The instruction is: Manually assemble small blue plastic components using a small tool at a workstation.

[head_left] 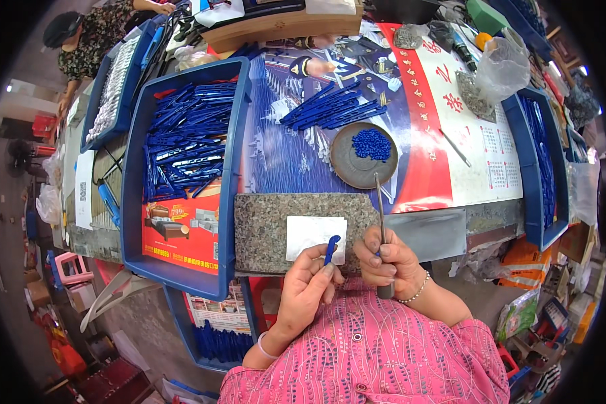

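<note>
Close in front of me, my left hand (310, 291) pinches a short, slim blue piece (331, 250) with a rounded top, held upright. Its lower part is hidden in the fingers. My right hand (392, 262) is closed around a thin metal rod tool (380, 209). The rod's tip reaches the rim of a round dish (343, 166), and a dark, thick end shows below the fist. In the dish lies a heap of small blue bits (371, 145). Under both hands is a speckled stone slab (262, 236) with a folded white paper (306, 232) on it.
A blue tray (133, 222) of long blue strips stands at left; loose blue strips (330, 108) lie beyond the dish. Another blue tray (542, 236) is at right. A silver pen-like stick (456, 148) rests on the poster. A person (91, 40) works at far left.
</note>
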### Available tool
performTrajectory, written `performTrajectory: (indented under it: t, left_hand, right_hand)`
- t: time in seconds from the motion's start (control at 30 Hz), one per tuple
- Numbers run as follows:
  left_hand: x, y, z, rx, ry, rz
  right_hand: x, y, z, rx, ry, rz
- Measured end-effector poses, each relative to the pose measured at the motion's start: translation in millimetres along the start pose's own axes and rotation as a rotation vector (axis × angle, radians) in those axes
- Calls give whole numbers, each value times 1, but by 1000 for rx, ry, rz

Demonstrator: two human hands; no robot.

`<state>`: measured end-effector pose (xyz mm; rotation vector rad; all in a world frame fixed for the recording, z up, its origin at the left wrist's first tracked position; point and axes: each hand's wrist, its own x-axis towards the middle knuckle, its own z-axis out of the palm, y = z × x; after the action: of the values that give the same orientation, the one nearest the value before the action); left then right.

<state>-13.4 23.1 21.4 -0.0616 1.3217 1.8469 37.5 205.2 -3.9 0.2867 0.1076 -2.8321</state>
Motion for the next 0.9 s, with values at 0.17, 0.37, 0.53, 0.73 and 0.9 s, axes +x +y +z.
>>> performTrajectory:
  t: [0.17,0.37,0.53,0.73,0.9]
  left_hand:
    - [-1,-1,0,4,6,0]
    - [-1,-1,0,-4,-2,0]
    - [-2,-1,0,9,15,18]
    - [-2,-8,0,48,42,73]
    - [-4,-10,3,113,58,104]
  right_hand:
    - [-1,0,0,-6,-2,-1]
    - [0,1,1,5,-15,-5]
    - [-2,0,9,-41,8,-2]
    - [-3,11,31,-1055,329,-189]
    - [-2,20,25,-1417,298,-318]
